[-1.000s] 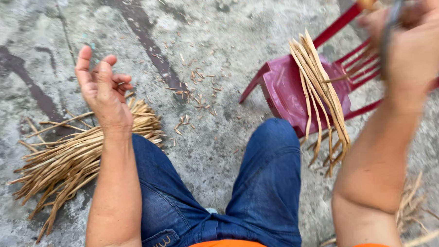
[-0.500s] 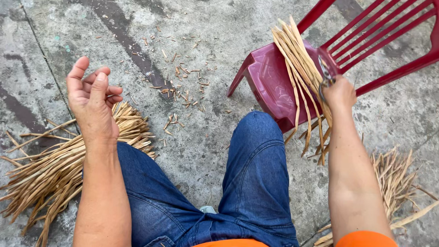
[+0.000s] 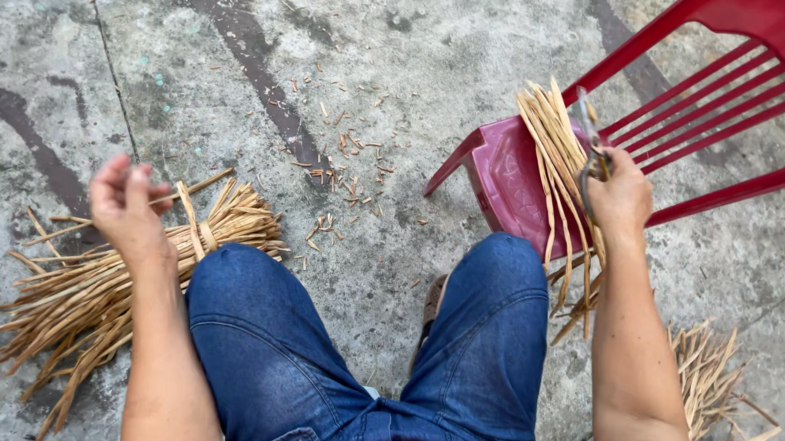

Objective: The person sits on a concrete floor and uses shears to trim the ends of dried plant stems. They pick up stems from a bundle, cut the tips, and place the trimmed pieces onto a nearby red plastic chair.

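Note:
My left hand [image 3: 127,209] hovers over a tied bundle of dry tan reed strips [image 3: 103,289] that lies on the concrete by my left knee. Its fingers are loosely curled and hold nothing. My right hand [image 3: 621,198] grips a pair of dark metal scissors [image 3: 587,123], blades pointing away from me. It rests beside a loose sheaf of long reed strips [image 3: 556,157] laid across the seat of a red plastic chair [image 3: 503,176]. The strips hang over the seat's front edge toward my right knee.
Short reed cuttings [image 3: 342,171] are scattered on the grey concrete floor [image 3: 241,59] ahead of my knees. Another pile of dry strips [image 3: 709,371] lies on the ground at the right, beside my right forearm. My legs in blue jeans [image 3: 258,346] fill the lower middle.
My right hand has come down from the upper right with the scissors and now sits at the strips on the chair seat. My left hand has dropped lower and its fingers have curled in.

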